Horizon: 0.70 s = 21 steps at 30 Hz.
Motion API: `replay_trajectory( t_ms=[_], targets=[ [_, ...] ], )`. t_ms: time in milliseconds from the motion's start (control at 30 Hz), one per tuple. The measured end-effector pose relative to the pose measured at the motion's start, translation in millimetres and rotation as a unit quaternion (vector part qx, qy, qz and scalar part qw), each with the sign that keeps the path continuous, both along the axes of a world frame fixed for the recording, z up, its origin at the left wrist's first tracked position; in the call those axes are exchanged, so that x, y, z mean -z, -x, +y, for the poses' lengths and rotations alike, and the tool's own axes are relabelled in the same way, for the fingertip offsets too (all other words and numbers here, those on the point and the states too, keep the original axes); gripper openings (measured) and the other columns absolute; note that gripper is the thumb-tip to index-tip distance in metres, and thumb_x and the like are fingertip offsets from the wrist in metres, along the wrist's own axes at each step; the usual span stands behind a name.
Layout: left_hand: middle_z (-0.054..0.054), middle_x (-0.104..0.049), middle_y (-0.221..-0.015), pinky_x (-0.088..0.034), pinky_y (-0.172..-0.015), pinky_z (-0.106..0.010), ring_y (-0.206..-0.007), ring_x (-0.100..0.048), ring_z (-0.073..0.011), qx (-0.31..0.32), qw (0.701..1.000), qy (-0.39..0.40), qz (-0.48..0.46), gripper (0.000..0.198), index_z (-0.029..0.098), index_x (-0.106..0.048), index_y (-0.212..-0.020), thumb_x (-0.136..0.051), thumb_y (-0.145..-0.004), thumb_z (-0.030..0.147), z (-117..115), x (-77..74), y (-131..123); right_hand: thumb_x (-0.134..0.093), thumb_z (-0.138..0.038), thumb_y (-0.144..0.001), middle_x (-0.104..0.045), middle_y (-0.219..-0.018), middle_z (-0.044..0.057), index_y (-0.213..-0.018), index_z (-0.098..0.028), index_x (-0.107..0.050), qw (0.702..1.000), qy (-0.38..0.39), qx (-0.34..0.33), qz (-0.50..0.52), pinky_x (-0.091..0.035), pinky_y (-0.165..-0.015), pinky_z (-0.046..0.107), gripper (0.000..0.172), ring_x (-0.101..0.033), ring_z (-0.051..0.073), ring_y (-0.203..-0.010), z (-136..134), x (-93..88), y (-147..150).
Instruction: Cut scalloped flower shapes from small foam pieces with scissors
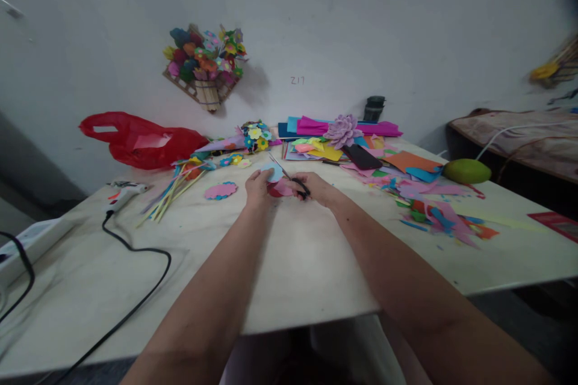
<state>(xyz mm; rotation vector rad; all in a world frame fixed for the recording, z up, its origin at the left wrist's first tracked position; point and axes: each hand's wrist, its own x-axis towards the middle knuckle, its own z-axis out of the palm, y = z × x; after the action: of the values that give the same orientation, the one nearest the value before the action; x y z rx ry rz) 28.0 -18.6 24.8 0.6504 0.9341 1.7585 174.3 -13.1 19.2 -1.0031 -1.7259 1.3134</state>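
My left hand [259, 186] is closed on a light blue paper piece [273, 172], pinched near the middle of the table. In my right hand [314, 187] is a pair of scissors [300, 185] with black handles, its blades pointing up and left beside the blue paper. Pink and dark red paper [280, 188] shows between the two hands; which hand bears it I cannot tell. Left of my left hand lies a pink scalloped disc [221, 190] with a blue edge beneath it.
A glue gun [127, 195] with a black cord lies left, near a white power strip [34, 243]. Paper flowers on sticks [178, 189] and a red plastic bag [147, 143] are behind. Rightward are a phone [362, 157], paper scraps [436, 210] and a green mango-like fruit [466, 171].
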Motion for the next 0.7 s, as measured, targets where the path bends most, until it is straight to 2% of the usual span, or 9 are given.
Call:
replay_trajectory(
  t_ms=[233, 500, 700],
  targets=[
    [0.006, -0.046, -0.051, -0.046, -0.049, -0.019, -0.046, -0.048, -0.0070, -0.001, 1.000, -0.004, -0.003, 0.022, 0.018, -0.047, -0.058, -0.069, -0.056, 0.016, -2, 1.4, -4, -0.065, -0.039, -0.078, -0.054, -0.053, -0.003, -0.079, -0.014, -0.060, 1.000, 0.009, 0.012, 0.023, -0.023, -0.034, 0.017, 0.025, -0.046, 0.005, -0.039, -3, -2.0, 2],
    [0.005, -0.048, -0.052, -0.044, -0.048, -0.020, -0.046, -0.047, -0.0074, -0.019, 1.000, -0.003, -0.002, 0.019, 0.017, -0.051, -0.057, -0.070, -0.056, 0.016, -2, 3.6, -9, -0.067, -0.040, -0.075, -0.055, -0.055, -0.002, -0.074, -0.015, -0.057, 0.999, 0.008, 0.019, 0.046, -0.026, -0.034, 0.017, 0.027, -0.046, 0.005, -0.041, -6, -2.8, 6],
    [0.005, -0.045, -0.049, -0.043, -0.048, -0.020, -0.045, -0.046, -0.0072, -0.026, 1.000, -0.003, -0.001, 0.022, 0.018, -0.048, -0.054, -0.069, -0.058, 0.014, -5, 2.0, -11, -0.066, -0.039, -0.075, -0.054, -0.053, -0.002, -0.071, -0.015, -0.056, 0.998, 0.021, 0.026, 0.051, -0.022, -0.033, 0.017, 0.026, -0.045, 0.006, -0.040, -9, -6.0, 9]
  ],
)
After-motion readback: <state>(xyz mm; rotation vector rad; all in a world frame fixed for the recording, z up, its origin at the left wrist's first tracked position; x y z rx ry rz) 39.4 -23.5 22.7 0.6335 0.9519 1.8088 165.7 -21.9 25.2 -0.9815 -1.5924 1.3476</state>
